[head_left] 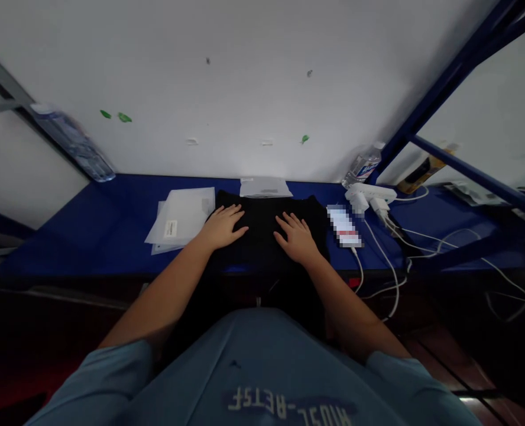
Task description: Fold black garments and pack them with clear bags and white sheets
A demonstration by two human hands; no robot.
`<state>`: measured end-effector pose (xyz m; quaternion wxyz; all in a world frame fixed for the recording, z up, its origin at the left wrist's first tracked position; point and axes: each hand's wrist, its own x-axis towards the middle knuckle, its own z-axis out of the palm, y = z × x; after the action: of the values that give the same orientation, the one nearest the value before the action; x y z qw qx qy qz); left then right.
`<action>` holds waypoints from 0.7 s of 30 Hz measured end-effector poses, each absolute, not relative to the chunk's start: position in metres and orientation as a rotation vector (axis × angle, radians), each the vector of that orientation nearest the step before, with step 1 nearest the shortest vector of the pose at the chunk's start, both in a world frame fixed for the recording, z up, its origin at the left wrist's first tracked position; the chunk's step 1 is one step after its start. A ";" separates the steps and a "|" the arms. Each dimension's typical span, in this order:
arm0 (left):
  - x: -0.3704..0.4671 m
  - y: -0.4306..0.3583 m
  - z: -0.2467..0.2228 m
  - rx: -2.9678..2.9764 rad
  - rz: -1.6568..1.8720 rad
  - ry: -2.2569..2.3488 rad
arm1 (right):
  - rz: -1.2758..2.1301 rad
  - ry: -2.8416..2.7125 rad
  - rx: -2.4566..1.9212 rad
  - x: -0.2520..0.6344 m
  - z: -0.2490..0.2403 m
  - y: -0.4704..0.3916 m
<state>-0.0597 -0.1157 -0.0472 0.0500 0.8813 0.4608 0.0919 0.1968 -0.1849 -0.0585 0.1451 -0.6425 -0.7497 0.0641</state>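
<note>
A black garment is spread on the blue tabletop in front of me; its exact kind is hard to make out. My left hand rests flat on its left part, fingers spread. On the right part lies my right hand, also palm down with the fingers apart. Behind the garment's far edge is a folded translucent plastic bag. Several frosted plastic bags, the top one with a white label, are stacked just left of my left hand.
Right of the garment lies a phone on a charging cable. Beyond it are a white power strip with plugs and trailing cables, and a water bottle. Another large bottle leans at the left. A white wall closes off the back.
</note>
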 end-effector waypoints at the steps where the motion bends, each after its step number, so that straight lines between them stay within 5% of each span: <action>1: -0.060 -0.116 -0.047 2.678 0.284 1.392 | 0.193 -2.155 -1.847 0.197 -0.059 -0.185; 14: -0.069 -0.117 -0.045 2.566 0.494 1.563 | 0.138 -2.038 -1.567 0.235 -0.046 -0.167; 21: -0.078 -0.101 -0.027 2.596 0.259 1.467 | -0.040 -2.148 -1.820 0.272 -0.029 -0.119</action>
<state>-0.0775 -0.1007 -0.0266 0.0743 0.8649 0.4888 0.0863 0.2720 -0.1186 -0.0292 0.1622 -0.6377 -0.7529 -0.0140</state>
